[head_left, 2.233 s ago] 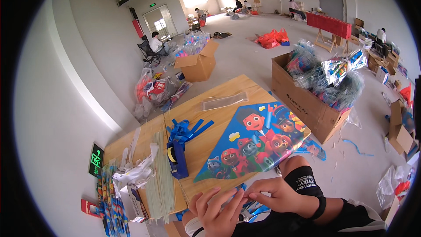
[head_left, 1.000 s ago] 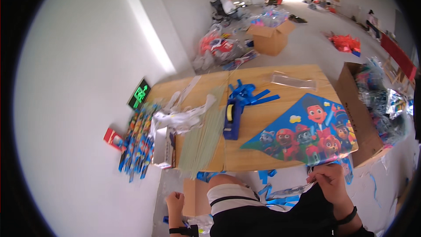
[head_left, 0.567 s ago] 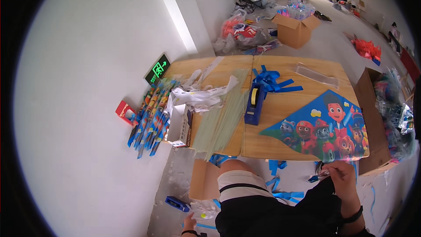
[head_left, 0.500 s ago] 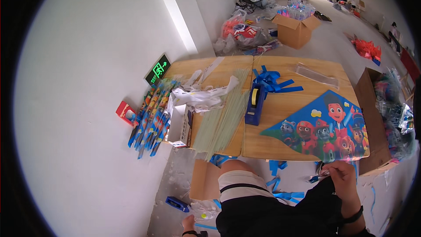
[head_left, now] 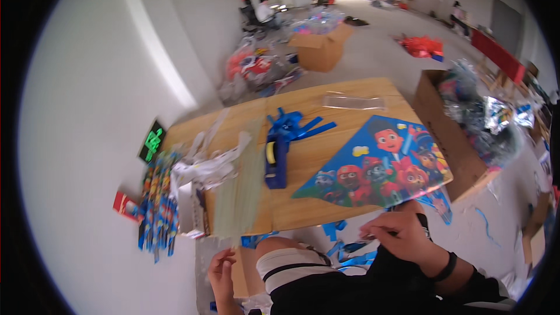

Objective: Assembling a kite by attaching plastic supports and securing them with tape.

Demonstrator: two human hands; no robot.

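My right hand (head_left: 401, 234) is closed in a pinch over my lap, just below the table's near edge. A small dark, shiny thing (head_left: 353, 247) shows by its fingertips, too blurred to name. Beside it, a blue kite sheet (head_left: 373, 166) printed with cartoon figures lies flat on the table, its lower edge near that hand. My left hand (head_left: 221, 271) is raised at the near left, its fingers loosely bent and apart, with nothing visible in them. Just above it are the ends of a bundle of thin pale rods (head_left: 236, 192) on the table.
On the wooden table (head_left: 303, 210) stand a blue tape dispenser (head_left: 276, 163), blue ribbon (head_left: 289, 125), white strips (head_left: 204, 163) and a small open box (head_left: 191, 210). Rolled printed sheets (head_left: 157, 204) lean at the left. A carton (head_left: 449, 140) with plastic packs stands right.
The view has swung right, so the table sits further left. My left hand has risen from below toward the rods' ends. My right hand has moved in over my lap, still pinching.
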